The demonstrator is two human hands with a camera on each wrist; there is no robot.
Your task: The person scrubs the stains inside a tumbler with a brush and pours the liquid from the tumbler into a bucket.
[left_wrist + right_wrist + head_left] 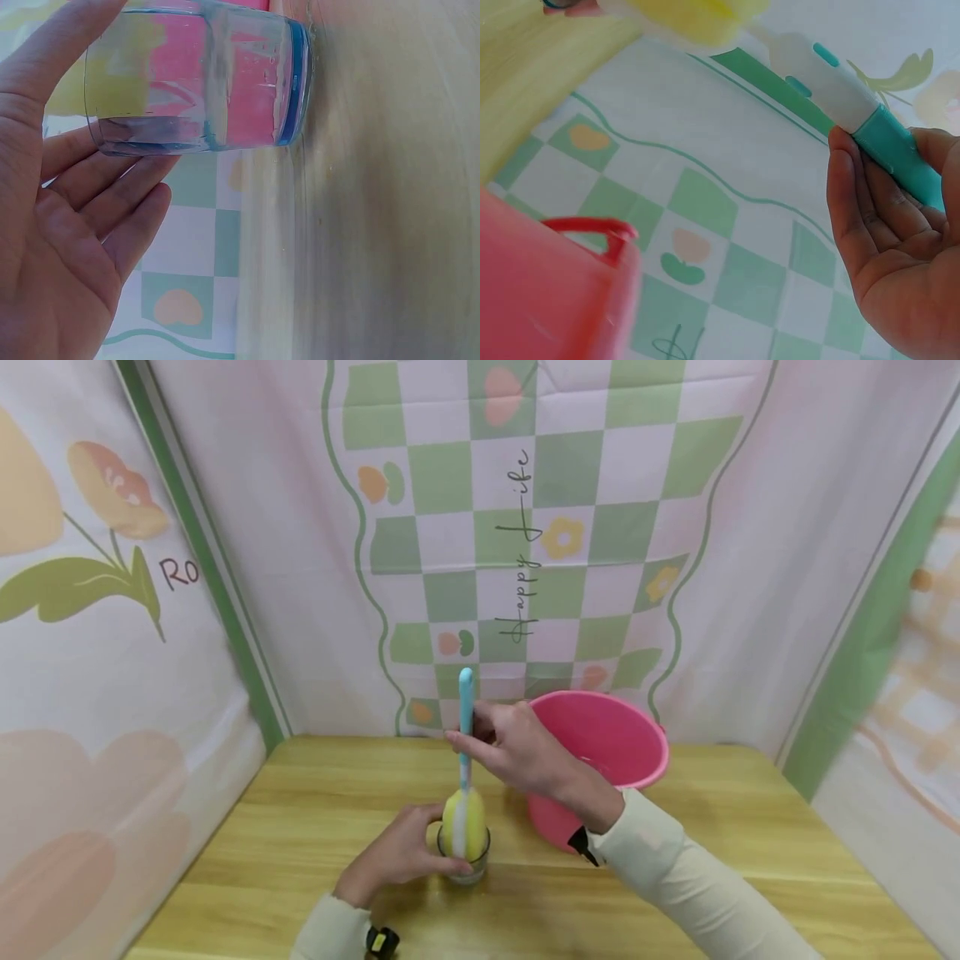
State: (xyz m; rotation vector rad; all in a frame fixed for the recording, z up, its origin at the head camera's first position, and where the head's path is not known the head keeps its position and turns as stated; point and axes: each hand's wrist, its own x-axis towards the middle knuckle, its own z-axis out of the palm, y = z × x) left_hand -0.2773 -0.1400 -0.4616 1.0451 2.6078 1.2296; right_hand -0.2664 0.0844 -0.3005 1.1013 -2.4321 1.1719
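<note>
Wood tbl [285,827], check-print cloth [570,468] bkgd, R fingers [846,187] gripping sponge brush [465,810], L fingers [129,189] holding glass [247,90]

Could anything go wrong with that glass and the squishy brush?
Maybe! The clear drinking glass might slip, since the left hand seems to hold it only near its top. The plump yellow-and-white, blue-handled sponge brush nearly fills the glass's mouth, so a hard push could jam it or tip the glass. The right forearm crosses in front of the pink plastic bucket, so a bump might shift it.
</note>
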